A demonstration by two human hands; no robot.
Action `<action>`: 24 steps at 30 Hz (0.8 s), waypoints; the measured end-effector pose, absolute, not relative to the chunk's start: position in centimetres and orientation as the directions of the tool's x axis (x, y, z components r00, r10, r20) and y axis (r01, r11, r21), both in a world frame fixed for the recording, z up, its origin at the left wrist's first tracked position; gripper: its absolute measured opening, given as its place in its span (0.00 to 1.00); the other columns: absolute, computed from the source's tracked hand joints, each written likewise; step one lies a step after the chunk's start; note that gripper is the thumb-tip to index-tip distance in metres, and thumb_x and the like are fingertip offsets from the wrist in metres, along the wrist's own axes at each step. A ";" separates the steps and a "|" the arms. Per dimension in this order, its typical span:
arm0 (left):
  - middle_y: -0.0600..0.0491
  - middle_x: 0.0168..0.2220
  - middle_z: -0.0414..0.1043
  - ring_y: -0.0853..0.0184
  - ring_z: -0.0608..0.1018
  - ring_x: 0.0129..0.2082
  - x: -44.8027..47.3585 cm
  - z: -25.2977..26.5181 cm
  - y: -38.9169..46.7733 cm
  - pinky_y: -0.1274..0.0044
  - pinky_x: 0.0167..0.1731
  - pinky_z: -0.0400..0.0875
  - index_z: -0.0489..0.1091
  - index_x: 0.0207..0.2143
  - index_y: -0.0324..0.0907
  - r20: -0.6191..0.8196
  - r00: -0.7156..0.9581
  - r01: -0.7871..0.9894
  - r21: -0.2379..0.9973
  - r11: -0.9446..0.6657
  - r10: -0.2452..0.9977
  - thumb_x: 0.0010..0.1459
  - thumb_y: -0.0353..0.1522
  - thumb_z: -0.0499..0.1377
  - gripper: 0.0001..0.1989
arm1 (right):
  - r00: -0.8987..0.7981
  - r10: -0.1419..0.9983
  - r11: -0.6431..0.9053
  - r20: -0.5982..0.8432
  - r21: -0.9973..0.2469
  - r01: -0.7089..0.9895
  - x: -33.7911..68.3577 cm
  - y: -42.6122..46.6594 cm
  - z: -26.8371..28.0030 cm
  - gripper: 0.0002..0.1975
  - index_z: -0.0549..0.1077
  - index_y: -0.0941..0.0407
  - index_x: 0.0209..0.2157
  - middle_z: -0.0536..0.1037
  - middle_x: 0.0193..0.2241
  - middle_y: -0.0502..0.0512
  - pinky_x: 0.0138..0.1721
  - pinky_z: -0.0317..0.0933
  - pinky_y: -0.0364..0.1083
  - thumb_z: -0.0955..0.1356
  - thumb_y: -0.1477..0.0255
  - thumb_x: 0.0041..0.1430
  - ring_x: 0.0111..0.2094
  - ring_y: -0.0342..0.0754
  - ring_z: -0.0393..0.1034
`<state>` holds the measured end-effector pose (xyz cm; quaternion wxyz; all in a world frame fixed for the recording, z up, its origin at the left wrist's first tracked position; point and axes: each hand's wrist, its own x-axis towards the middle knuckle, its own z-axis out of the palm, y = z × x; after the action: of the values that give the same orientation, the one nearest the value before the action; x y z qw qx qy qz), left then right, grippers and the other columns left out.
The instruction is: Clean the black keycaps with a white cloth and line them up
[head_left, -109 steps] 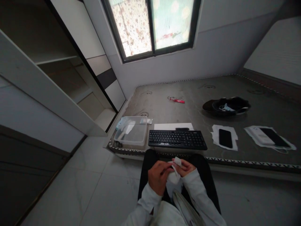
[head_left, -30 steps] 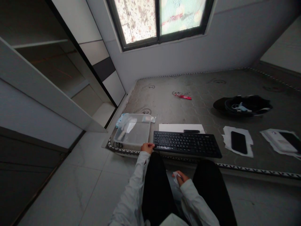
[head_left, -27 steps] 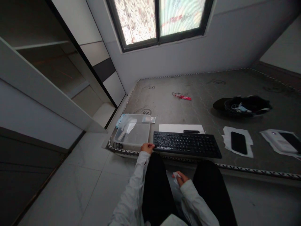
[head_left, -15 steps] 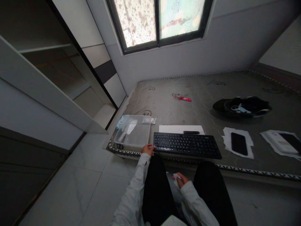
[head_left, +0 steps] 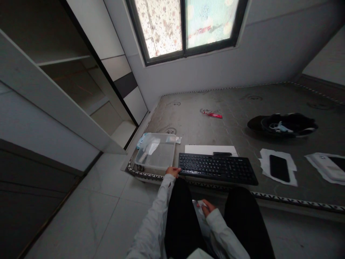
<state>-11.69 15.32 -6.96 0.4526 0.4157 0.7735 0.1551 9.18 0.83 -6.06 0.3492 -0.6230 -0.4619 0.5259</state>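
Observation:
A black keyboard point(head_left: 215, 168) lies along the near edge of the mattress. At its left end, my left hand point(head_left: 173, 172) has its fingers closed on the lower corner. Low between my knees, my right hand point(head_left: 208, 208) is closed around a crumpled white wipe point(head_left: 201, 203), partly hidden by the fingers. Behind the keyboard are a white sheet or flat box point(head_left: 199, 149) and a small black bar-shaped object point(head_left: 222, 154) on it. A clear plastic bin point(head_left: 159, 154) stands just left of the keyboard, close to my left hand.
On the mattress point(head_left: 194, 126) to the right, a black phone point(head_left: 279, 168) rests on a white wipe, with a white device point(head_left: 327, 166) farther right. A black cap point(head_left: 285, 126) holds a bluish item. A red packet point(head_left: 212, 114) lies farther back. An open wardrobe point(head_left: 107, 118) stands left.
The whole view has shifted slightly, so everything sits a little more to the right and lower. My left hand stays at the keyboard's corner; my right hand still holds the white wipe.

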 end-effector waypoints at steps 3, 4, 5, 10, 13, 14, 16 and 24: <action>0.49 0.42 0.72 0.66 0.76 0.38 -11.7 -7.1 15.3 0.69 0.37 0.74 0.69 0.45 0.37 -0.568 -0.245 0.518 0.608 0.601 0.786 0.62 0.38 0.56 0.15 | 0.024 0.948 -0.316 -0.317 -0.929 0.195 9.1 0.7 -6.1 0.19 0.73 0.53 0.17 0.77 0.19 0.56 0.31 0.65 0.50 0.67 0.50 0.38 0.28 0.57 0.71; 0.49 0.42 0.72 0.65 0.76 0.38 -11.8 -7.2 15.3 0.69 0.38 0.74 0.69 0.45 0.37 -0.567 -0.245 0.523 0.605 0.600 0.786 0.62 0.38 0.56 0.15 | 0.024 0.950 -0.311 -0.312 -0.931 0.190 9.1 0.7 -6.2 0.20 0.73 0.53 0.17 0.77 0.20 0.56 0.31 0.65 0.50 0.67 0.50 0.38 0.29 0.57 0.71; 0.49 0.42 0.72 0.65 0.76 0.38 -11.8 -7.2 15.3 0.69 0.38 0.74 0.69 0.45 0.37 -0.567 -0.245 0.528 0.602 0.599 0.786 0.62 0.38 0.56 0.15 | 0.023 0.951 -0.307 -0.308 -0.933 0.186 9.0 0.7 -6.3 0.20 0.73 0.54 0.18 0.77 0.20 0.56 0.31 0.65 0.49 0.67 0.50 0.38 0.29 0.56 0.71; 0.49 0.44 0.72 0.64 0.76 0.40 -12.1 -7.2 15.4 0.68 0.39 0.74 0.68 0.46 0.37 -0.572 -0.246 0.542 0.588 0.600 0.783 0.61 0.38 0.56 0.15 | -0.008 0.956 -0.286 -0.292 -0.943 0.171 8.6 0.4 -7.0 0.19 0.74 0.55 0.19 0.76 0.18 0.55 0.29 0.63 0.47 0.65 0.53 0.39 0.26 0.53 0.70; 0.48 0.44 0.72 0.64 0.76 0.40 -12.2 -7.0 15.6 0.68 0.39 0.74 0.68 0.46 0.37 -0.579 -0.245 0.546 0.581 0.604 0.778 0.61 0.37 0.56 0.15 | -0.028 0.959 -0.274 -0.283 -0.947 0.169 8.6 0.3 -7.2 0.17 0.74 0.56 0.20 0.75 0.18 0.53 0.29 0.62 0.47 0.64 0.57 0.41 0.24 0.51 0.69; 0.49 0.44 0.72 0.64 0.76 0.40 -12.3 -7.0 15.6 0.68 0.39 0.74 0.68 0.46 0.37 -0.581 -0.242 0.548 0.579 0.604 0.777 0.61 0.37 0.56 0.14 | -0.030 0.959 -0.272 -0.281 -0.947 0.170 8.7 0.2 -7.2 0.16 0.74 0.56 0.20 0.75 0.18 0.53 0.28 0.62 0.46 0.63 0.57 0.41 0.24 0.51 0.68; 0.49 0.44 0.72 0.64 0.76 0.40 -12.4 -6.8 15.8 0.68 0.39 0.74 0.68 0.46 0.37 -0.587 -0.235 0.552 0.575 0.603 0.775 0.61 0.37 0.57 0.14 | -0.026 0.960 -0.269 -0.277 -0.948 0.173 8.8 0.2 -7.2 0.16 0.74 0.56 0.20 0.75 0.18 0.53 0.28 0.61 0.47 0.63 0.58 0.40 0.24 0.51 0.68; 0.49 0.41 0.72 0.66 0.76 0.37 -11.9 -6.1 14.5 0.70 0.37 0.74 0.69 0.45 0.37 -0.559 -0.216 0.542 0.613 0.575 0.800 0.62 0.38 0.55 0.14 | 0.015 0.961 -0.273 -0.275 -0.946 0.175 10.3 0.2 -5.9 0.18 0.74 0.53 0.19 0.74 0.16 0.53 0.27 0.63 0.48 0.65 0.53 0.40 0.23 0.53 0.69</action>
<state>-11.90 14.53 -6.14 0.4475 0.4380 0.7662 0.1444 10.27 0.19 -5.90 0.3775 -0.6042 -0.4702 0.5209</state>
